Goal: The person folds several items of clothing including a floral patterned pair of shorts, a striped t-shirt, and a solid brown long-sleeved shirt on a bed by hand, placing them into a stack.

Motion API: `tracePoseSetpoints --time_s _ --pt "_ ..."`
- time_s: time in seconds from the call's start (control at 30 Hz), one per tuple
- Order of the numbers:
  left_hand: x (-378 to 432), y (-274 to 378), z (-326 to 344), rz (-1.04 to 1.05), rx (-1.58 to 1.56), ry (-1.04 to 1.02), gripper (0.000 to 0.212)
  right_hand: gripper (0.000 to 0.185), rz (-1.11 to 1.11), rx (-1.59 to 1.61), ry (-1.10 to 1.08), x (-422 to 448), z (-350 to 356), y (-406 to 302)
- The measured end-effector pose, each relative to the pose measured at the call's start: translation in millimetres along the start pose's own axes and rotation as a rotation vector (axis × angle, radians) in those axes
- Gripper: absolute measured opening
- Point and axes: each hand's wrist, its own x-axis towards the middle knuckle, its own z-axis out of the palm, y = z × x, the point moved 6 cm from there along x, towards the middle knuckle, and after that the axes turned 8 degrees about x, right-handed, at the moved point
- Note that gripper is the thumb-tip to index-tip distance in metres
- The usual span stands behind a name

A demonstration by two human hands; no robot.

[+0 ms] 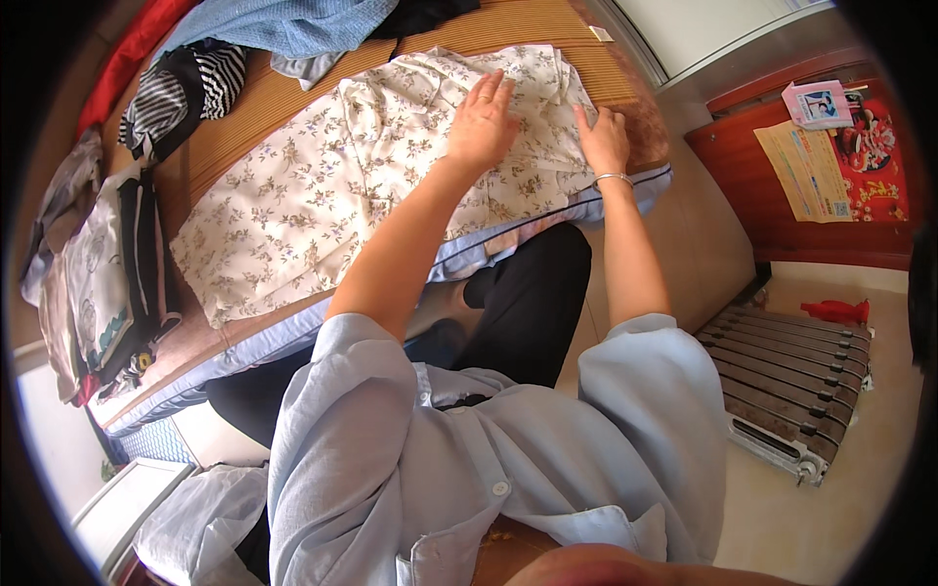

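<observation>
A white garment with a small floral print (293,198) lies spread over a bed with a ribbed woven mat (220,150). My left hand (484,124) rests flat on the garment's upper part, its fingers slightly apart and a ring on one of them. At the garment's right end is my right hand (604,139), thumb on the cloth and fingers at its edge near the mat's border; a bracelet circles the wrist. Neither hand shows a clear grip on the fabric. Folds and layers bunch up around both hands.
Blue cloth (293,26), a striped black-and-white garment (157,102) and a pile of folded clothes (102,271) lie along the bed's far and left sides. On the right stand a red wooden cabinet (733,168) and an oil-filled radiator (788,381). A whitish bag (205,520) is at lower left.
</observation>
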Motion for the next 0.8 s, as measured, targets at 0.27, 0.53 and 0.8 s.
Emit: tracePoseSetpoints --time_s 0.27,0.53,0.8 --pt "25 20 29 -0.178 -0.444 0.064 0.054 0.032 -0.067 0.239 -0.169 16 24 -14" --pt "40 7 55 -0.711 -1.734 0.071 0.044 0.029 0.397 1.653 -0.453 -3 43 -92" --pt "-20 -68 -106 -0.482 -1.782 0.384 0.047 0.028 -0.258 1.354 -0.549 -45 2 -277"
